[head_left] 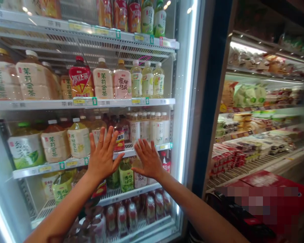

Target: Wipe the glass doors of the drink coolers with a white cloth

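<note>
My left hand (102, 155) is raised in front of a lit drinks fridge, its fingers stretched and spread, holding nothing. Just to its right, my right hand (149, 160) is also raised, fingers extended and empty. Both palms face the shelves. Light spots suggest glass in front of the bottles; whether my hands touch it, I cannot tell. Behind my hands runs a white shelf (73, 162) with a bottle of pale yellow drink (78, 138) left of my left hand. Small white-labelled bottles (157, 130) stand beyond my right fingertips. Below, between the hands, is a green-labelled bottle (126, 175).
Higher shelves hold large tea bottles (30, 76) and a red-labelled bottle (80, 79). Small dark bottles (133, 216) line the bottom. A bright light strip (188, 101) and a dark frame (212, 101) edge the fridge. To the right are an open chiller (243, 136) and red boxes (266, 179).
</note>
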Available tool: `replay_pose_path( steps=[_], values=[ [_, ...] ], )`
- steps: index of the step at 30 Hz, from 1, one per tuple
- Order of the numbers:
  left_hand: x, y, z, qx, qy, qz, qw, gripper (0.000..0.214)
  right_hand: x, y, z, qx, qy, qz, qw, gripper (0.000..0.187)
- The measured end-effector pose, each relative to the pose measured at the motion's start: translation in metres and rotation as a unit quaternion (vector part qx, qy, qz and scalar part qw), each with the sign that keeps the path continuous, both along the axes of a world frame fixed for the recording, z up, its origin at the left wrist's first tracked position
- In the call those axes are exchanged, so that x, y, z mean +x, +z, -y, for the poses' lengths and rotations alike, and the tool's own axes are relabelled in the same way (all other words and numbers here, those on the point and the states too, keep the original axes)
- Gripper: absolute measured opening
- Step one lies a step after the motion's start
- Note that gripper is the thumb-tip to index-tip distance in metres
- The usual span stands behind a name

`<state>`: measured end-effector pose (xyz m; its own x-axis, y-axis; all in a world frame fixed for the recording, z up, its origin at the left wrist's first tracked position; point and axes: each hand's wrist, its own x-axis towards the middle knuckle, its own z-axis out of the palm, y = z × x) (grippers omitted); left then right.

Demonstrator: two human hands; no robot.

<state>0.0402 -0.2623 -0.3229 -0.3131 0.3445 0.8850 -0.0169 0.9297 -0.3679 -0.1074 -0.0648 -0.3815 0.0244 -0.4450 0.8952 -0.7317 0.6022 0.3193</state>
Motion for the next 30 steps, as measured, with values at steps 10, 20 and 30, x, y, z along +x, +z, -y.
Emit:
replay_pose_path(
  steps=[10, 20, 30],
  values=[
    [0.056, -0.013, 0.051, 0.031, 0.046, -0.010, 0.998, 0.083, 0.060, -0.021, 0.072, 0.146, 0.079, -0.119, 0.979, 0.098],
    [0.101, -0.055, 0.102, 0.059, 0.112, 0.001, 0.992, 0.082, 0.079, -0.016, 0.110, 0.252, 0.132, -0.188, 0.940, 0.100],
    [0.111, -0.077, 0.104, 0.081, 0.131, 0.007, 0.988, 0.081, 0.088, -0.002, 0.115, 0.294, 0.134, -0.105, 0.941, 0.093]
  ],
)
